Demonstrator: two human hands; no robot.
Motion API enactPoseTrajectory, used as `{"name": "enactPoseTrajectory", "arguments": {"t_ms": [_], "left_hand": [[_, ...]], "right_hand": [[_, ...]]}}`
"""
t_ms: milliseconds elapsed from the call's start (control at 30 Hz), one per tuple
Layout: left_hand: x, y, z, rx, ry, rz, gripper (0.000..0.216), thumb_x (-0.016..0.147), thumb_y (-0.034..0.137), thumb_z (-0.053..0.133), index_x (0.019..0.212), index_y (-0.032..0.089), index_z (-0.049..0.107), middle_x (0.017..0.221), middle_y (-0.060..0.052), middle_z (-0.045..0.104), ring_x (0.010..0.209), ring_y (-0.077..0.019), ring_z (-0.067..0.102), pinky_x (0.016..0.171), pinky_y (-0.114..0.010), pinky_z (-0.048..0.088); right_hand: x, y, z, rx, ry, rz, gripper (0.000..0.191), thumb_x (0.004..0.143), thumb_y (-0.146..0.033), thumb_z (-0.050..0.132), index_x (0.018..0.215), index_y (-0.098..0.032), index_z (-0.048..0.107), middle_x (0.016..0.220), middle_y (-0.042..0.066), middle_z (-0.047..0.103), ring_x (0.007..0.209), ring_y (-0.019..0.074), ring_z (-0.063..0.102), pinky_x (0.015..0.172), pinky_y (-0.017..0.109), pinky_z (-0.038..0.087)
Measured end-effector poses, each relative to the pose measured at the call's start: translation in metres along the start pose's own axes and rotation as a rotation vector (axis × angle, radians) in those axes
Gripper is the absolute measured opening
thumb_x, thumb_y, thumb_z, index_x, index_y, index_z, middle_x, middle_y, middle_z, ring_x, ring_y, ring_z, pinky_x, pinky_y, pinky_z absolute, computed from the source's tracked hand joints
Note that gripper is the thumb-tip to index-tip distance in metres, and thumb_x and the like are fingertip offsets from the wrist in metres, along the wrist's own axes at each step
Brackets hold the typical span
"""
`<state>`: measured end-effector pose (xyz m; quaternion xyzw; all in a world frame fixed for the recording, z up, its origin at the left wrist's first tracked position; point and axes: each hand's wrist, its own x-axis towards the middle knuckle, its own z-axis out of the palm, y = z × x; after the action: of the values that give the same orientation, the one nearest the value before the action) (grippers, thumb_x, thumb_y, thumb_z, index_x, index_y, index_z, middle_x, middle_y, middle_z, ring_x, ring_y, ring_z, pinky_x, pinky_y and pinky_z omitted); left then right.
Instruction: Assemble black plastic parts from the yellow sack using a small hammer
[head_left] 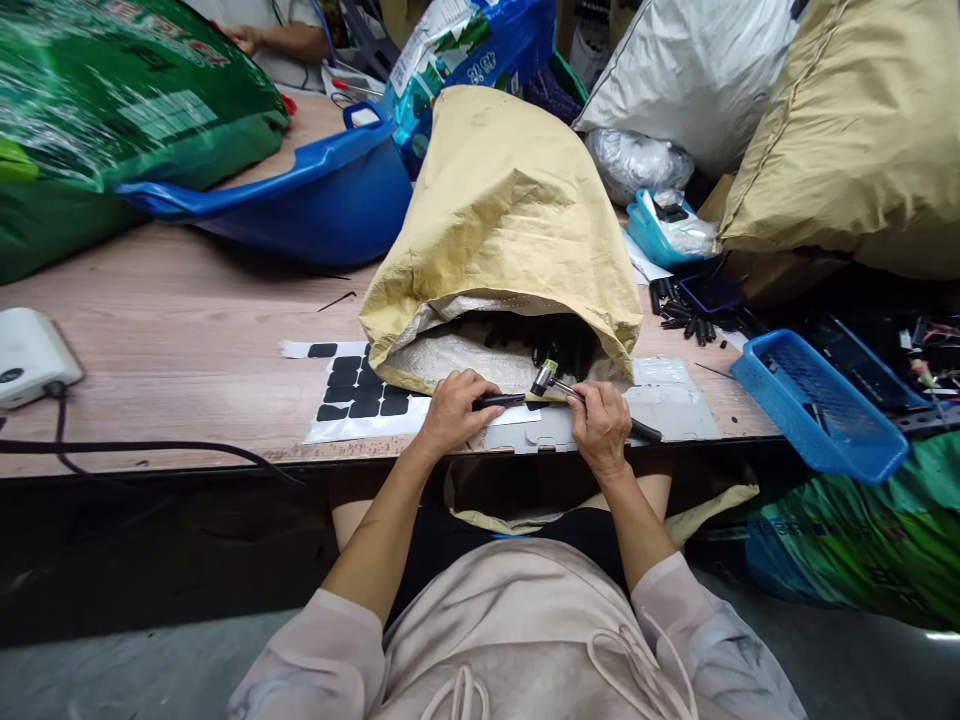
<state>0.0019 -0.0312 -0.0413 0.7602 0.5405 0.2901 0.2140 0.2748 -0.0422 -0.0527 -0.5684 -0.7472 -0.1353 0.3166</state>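
My left hand (459, 408) is closed around a black tube-shaped piece (501, 400) that lies level at the table's front edge. In my right hand (601, 425) is a small hammer (546, 377), its metal head just above the black piece's right end and its dark grip (645, 431) sticking out to the right. Behind both hands lies a tan woven sack (510, 190), its mouth facing me, with several black pieces (566, 343) inside. Left of my left hand lies a white sheet (352, 425) carrying black rounded-square stickers (365, 402). Under my hands is a grey-white board (679, 400).
A blue basin (315, 195) and a green sack (112, 110) stand at the left. A white box (34, 355) with a black cable is nearer. On the right are a blue basket (821, 405), loose black pieces (686, 318) and large sacks (862, 130). Another person's arm (289, 42) shows behind.
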Motion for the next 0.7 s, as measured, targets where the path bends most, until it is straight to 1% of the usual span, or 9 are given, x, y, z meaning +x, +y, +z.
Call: {"name": "enactPoseTrajectory", "arguments": {"t_ms": [67, 167, 333, 433, 533, 600, 700], "left_hand": [[-0.001, -0.001, 0.001, 0.018, -0.050, 0.010, 0.020, 0.088, 0.035, 0.076, 0.106, 0.026, 0.078, 0.099, -0.005, 0.069, 0.099, -0.0265, 0.058, 0.093, -0.042, 0.044], [0.000, -0.002, 0.001, -0.010, -0.099, 0.012, 0.021, 0.086, 0.034, 0.078, 0.107, 0.028, 0.080, 0.099, -0.004, 0.069, 0.100, -0.0262, 0.059, 0.096, -0.043, 0.042], [0.001, 0.001, -0.001, -0.059, -0.062, -0.024, 0.021, 0.083, 0.033, 0.082, 0.102, 0.026, 0.077, 0.099, -0.003, 0.071, 0.101, -0.0260, 0.059, 0.097, -0.042, 0.042], [0.001, 0.002, 0.000, -0.051, -0.070, -0.041, 0.018, 0.084, 0.035, 0.082, 0.099, 0.026, 0.078, 0.099, -0.003, 0.070, 0.101, -0.0258, 0.058, 0.096, -0.042, 0.041], [0.002, 0.003, -0.001, -0.040, -0.088, -0.049, 0.018, 0.085, 0.036, 0.081, 0.100, 0.028, 0.080, 0.098, -0.002, 0.069, 0.099, -0.0247, 0.058, 0.095, -0.041, 0.040], [0.002, 0.004, -0.001, -0.036, -0.090, -0.052, 0.017, 0.085, 0.037, 0.081, 0.100, 0.028, 0.080, 0.098, -0.002, 0.069, 0.098, -0.0239, 0.057, 0.095, -0.040, 0.040], [0.002, 0.005, -0.001, -0.036, -0.093, -0.057, 0.016, 0.084, 0.037, 0.083, 0.097, 0.027, 0.080, 0.097, -0.002, 0.069, 0.098, -0.0235, 0.057, 0.095, -0.040, 0.039]], "right_hand": [[0.001, 0.000, -0.002, 0.000, 0.020, -0.012, 0.029, 0.108, -0.038, 0.050, 0.108, -0.022, 0.073, 0.099, 0.009, 0.069, 0.090, 0.0220, 0.059, 0.080, 0.035, 0.041], [0.003, -0.004, -0.010, 0.054, 0.007, -0.020, 0.028, 0.108, -0.037, 0.050, 0.110, -0.022, 0.074, 0.098, 0.009, 0.069, 0.090, 0.0213, 0.062, 0.082, 0.033, 0.046], [0.005, -0.022, -0.025, 0.280, -0.059, -0.039, 0.029, 0.107, -0.033, 0.052, 0.125, -0.023, 0.072, 0.102, 0.008, 0.071, 0.096, 0.0191, 0.067, 0.089, 0.029, 0.053], [0.002, -0.034, -0.026, 0.362, -0.147, -0.069, 0.032, 0.108, -0.032, 0.051, 0.133, -0.024, 0.070, 0.102, 0.006, 0.072, 0.094, 0.0166, 0.069, 0.088, 0.026, 0.054], [0.000, -0.042, -0.024, 0.376, -0.234, -0.078, 0.033, 0.109, -0.031, 0.049, 0.134, -0.028, 0.072, 0.098, 0.004, 0.072, 0.089, 0.0139, 0.069, 0.083, 0.023, 0.054], [0.000, -0.045, -0.024, 0.384, -0.244, -0.087, 0.034, 0.109, -0.029, 0.049, 0.134, -0.029, 0.072, 0.096, 0.003, 0.071, 0.087, 0.0129, 0.068, 0.081, 0.022, 0.053], [-0.001, -0.048, -0.024, 0.379, -0.216, -0.117, 0.036, 0.109, -0.025, 0.049, 0.136, -0.029, 0.071, 0.093, 0.004, 0.069, 0.085, 0.0125, 0.066, 0.079, 0.021, 0.052]]}}
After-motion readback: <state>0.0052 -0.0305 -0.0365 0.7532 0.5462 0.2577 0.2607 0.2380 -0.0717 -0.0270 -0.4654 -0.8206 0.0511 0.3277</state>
